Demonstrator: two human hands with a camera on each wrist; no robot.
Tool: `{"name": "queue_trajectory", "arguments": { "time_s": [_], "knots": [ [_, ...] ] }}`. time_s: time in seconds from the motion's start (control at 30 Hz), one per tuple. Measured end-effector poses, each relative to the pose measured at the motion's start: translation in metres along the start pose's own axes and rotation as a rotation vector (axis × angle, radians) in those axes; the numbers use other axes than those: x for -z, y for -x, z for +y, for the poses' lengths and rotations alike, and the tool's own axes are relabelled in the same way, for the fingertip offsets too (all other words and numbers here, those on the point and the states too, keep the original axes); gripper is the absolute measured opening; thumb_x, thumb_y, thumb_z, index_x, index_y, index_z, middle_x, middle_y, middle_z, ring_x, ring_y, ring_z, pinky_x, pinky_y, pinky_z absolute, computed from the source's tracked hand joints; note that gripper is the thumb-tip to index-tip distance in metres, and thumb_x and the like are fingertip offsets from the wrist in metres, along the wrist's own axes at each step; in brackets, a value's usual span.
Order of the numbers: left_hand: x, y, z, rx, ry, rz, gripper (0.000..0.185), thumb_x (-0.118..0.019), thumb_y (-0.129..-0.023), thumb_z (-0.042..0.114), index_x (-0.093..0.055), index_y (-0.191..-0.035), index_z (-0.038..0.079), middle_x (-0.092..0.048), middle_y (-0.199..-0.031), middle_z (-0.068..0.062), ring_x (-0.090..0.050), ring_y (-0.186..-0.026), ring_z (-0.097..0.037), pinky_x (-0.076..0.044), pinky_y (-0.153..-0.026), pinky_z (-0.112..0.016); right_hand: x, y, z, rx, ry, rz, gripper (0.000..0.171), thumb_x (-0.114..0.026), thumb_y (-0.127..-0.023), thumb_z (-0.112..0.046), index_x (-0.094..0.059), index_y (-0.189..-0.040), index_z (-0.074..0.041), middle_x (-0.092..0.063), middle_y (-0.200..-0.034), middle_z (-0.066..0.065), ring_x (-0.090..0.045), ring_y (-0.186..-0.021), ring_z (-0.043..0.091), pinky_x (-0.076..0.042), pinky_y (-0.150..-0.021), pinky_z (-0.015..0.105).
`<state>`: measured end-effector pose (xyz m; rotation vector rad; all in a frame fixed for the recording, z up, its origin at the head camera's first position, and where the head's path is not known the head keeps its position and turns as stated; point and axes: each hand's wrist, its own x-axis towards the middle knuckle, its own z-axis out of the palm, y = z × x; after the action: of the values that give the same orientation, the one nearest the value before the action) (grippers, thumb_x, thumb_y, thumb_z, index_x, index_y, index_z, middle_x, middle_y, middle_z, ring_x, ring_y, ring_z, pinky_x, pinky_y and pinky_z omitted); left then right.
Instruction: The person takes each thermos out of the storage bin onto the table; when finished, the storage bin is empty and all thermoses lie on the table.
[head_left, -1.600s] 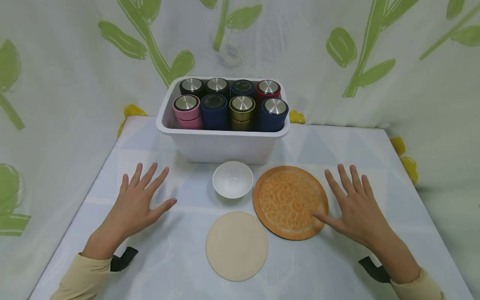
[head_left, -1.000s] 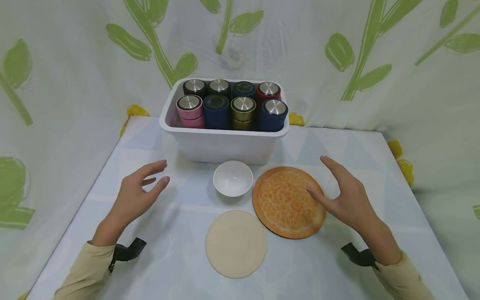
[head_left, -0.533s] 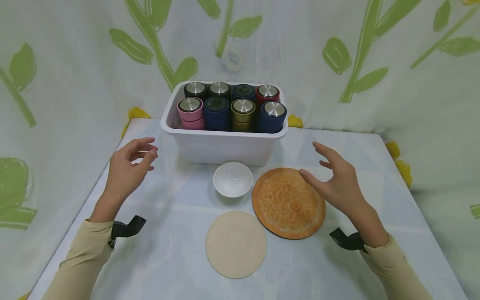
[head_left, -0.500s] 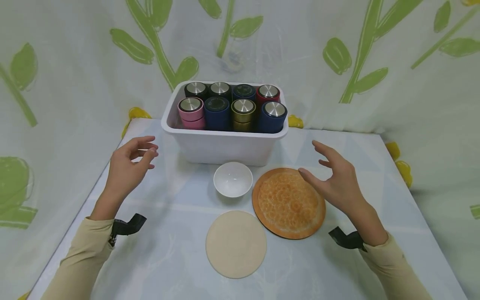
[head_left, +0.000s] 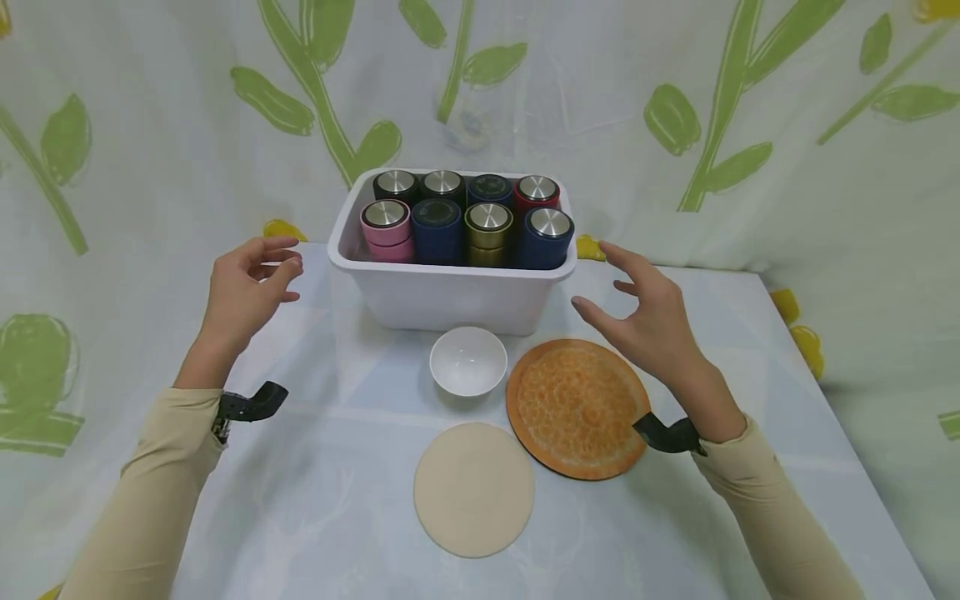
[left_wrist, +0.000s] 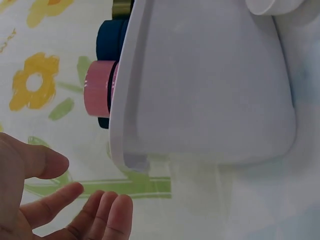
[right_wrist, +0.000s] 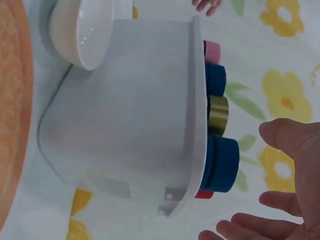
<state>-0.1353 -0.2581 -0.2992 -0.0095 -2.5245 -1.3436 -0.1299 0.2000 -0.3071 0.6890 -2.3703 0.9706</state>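
Observation:
A white plastic tub [head_left: 450, 296] stands at the back of the table, packed with several upright thermos bottles in two rows. Its front row holds a pink bottle [head_left: 387, 233], a navy bottle [head_left: 437, 233], a gold bottle [head_left: 488, 237] and another navy bottle [head_left: 545, 237] at the right end. My left hand [head_left: 243, 287] hovers left of the tub, fingers loosely bent, touching nothing. To the tub's right, my right hand [head_left: 648, 321] is raised with thumb and fingers apart. In the right wrist view, its thumb [right_wrist: 282, 135] points toward the navy bottle, with a gap between.
In front of the tub sits a white bowl [head_left: 468, 362]. Right of it lies a round brown mat [head_left: 581, 408] with a baked-bread pattern, and nearer me a round beige disc [head_left: 474, 490]. A patterned curtain [head_left: 570, 100] hangs behind the table.
Both hands have gone from spread flat over the table to loosely bent fingers. They have moved forward to the tub's two sides, the right one also inward. The objects stay put.

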Motion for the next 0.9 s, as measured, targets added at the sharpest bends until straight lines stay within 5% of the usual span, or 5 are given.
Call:
{"name": "queue_trajectory", "arguments": {
  "time_s": [0.2, 0.5, 0.9],
  "knots": [
    [-0.002, -0.011, 0.008, 0.041, -0.001, -0.006, 0.043, -0.058, -0.100, 0.028, -0.059, -0.135, 0.001, -0.060, -0.122, -0.019, -0.060, -0.088, -0.004, -0.055, -0.064, -0.014, -0.006, -0.020, -0.002, 0.014, -0.009, 0.003, 0.068, -0.085, -0.080, -0.013, -0.055, -0.139, 0.000, -0.057, -0.140, 0.014, -0.053, -0.128, 0.029, -0.055, -0.091, 0.051],
    [-0.006, -0.031, 0.012, 0.049, -0.084, -0.021, 0.046, -0.055, -0.101, 0.030, -0.056, -0.138, 0.003, -0.060, -0.127, -0.021, -0.062, -0.108, -0.035, -0.052, -0.062, -0.011, -0.019, -0.043, 0.002, -0.016, -0.034, -0.005, 0.068, -0.083, -0.082, -0.018, -0.053, -0.141, -0.001, -0.055, -0.142, 0.013, -0.051, -0.130, 0.030, -0.053, -0.093, 0.051],
    [-0.019, -0.057, 0.017, 0.082, -0.122, -0.091, 0.048, -0.055, -0.100, 0.027, -0.053, -0.141, 0.001, -0.058, -0.131, -0.026, -0.062, -0.110, -0.039, -0.056, -0.062, -0.018, -0.035, -0.066, 0.004, -0.015, -0.059, -0.025, 0.066, -0.083, -0.082, -0.020, -0.055, -0.138, 0.002, -0.058, -0.136, 0.017, -0.053, -0.126, 0.029, -0.054, -0.091, 0.050]
  ]
}}
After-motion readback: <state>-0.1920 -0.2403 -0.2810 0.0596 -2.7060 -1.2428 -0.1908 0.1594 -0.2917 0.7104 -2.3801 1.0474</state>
